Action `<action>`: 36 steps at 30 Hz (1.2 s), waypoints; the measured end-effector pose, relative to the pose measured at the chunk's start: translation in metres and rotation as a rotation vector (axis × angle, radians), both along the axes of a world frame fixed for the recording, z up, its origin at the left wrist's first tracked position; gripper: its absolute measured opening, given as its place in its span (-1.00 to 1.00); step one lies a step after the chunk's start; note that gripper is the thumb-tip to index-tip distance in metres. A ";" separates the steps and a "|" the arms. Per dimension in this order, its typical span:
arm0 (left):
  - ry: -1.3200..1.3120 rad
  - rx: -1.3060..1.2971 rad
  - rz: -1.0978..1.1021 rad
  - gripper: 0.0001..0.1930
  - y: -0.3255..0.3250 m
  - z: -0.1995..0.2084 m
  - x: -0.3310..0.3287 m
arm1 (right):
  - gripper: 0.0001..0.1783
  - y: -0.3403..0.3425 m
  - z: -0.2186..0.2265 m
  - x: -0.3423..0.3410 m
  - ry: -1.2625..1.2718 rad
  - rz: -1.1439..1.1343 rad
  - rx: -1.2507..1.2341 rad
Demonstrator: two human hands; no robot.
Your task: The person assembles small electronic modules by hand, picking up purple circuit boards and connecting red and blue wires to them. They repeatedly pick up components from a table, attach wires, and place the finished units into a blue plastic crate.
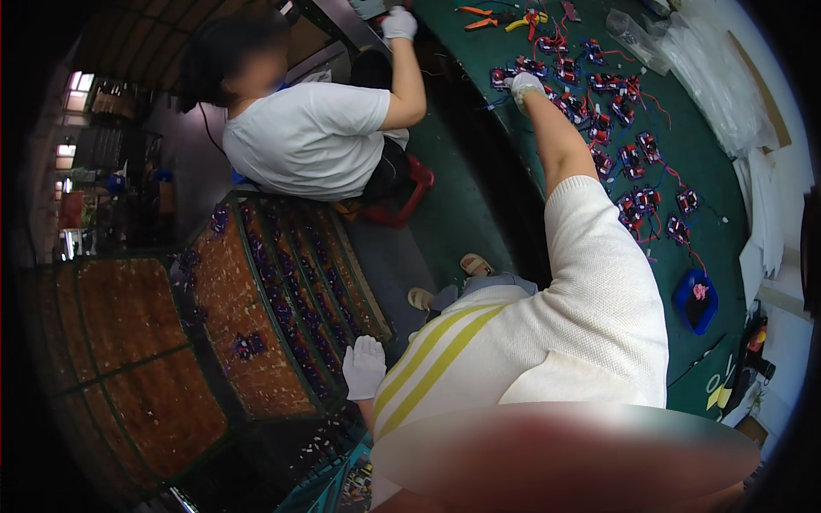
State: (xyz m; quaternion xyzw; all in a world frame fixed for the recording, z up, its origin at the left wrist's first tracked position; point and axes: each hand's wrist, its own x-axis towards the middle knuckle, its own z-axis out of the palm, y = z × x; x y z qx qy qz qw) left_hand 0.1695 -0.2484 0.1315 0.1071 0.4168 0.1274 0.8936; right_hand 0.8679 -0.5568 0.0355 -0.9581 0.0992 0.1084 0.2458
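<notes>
My right hand (528, 88), in a white glove, reaches far over the green-topped table. Its curled fingers close on the edge of a small circuit board (500, 79) with red and dark parts; the fingertips are partly hidden. Around it lie several similar circuit boards (631, 161) with red and blue wires. My left hand (365, 368), also gloved in white, is low at my left side beside the rack with the slotted tray. Its fingers are stretched out, and I see nothing in it.
Orange-handled pliers (483, 17) and yellow cutters (526, 20) lie at the table's far end. A blue dish (694, 302) and clear plastic bags (714, 77) are at the right. A co-worker (308, 137) sits on a red stool (415, 192). The rack (256, 316) holds several boards.
</notes>
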 end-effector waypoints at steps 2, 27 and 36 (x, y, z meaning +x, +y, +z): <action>0.111 0.006 0.006 -0.59 0.002 -0.004 -0.006 | -0.47 0.015 0.047 -0.032 -0.109 0.010 -0.104; 0.213 0.015 -0.864 -0.68 0.060 -0.021 0.235 | -0.58 0.007 -0.165 -0.389 0.935 -0.575 1.228; 0.113 -0.060 -0.933 -0.59 0.053 -0.025 0.258 | -0.68 -0.024 -0.161 -0.428 0.727 -0.842 1.069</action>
